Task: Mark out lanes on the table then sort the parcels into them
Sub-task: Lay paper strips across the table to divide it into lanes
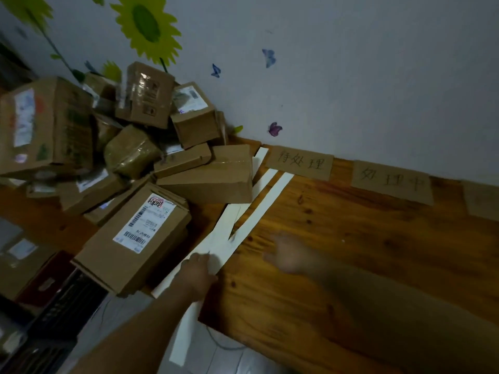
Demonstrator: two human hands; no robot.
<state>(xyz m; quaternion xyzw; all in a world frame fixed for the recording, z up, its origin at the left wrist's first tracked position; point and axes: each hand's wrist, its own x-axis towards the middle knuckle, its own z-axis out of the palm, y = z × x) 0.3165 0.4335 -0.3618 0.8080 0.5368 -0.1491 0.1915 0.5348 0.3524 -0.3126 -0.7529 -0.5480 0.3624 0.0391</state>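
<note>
Head view: left hand (198, 268) down on the white paper strips (220, 245) near their front end, fingers curled over the paper; pinching or only pressing, cannot tell. Right hand (291, 255) just right of the strips, over the table (364, 265), blurred, apparently loose and empty. Strips bunched and overlapping rather than spread out, running from the wall (351, 76) end down past the table's front edge, one tail hanging off. Parcels (121, 147) heaped in a pile left of the strips, nearest box (216, 176) lying over their far end. Cardboard signs (299, 163) right of the strips, flat along the back edge by the wall, handwritten, the third cut off by the frame. Judged early in the task: signs out, no strip between them as a lane line, no parcel sorted. Left to do: separate the strips, lay one between each pair of signs, then carry every parcel across.
</note>
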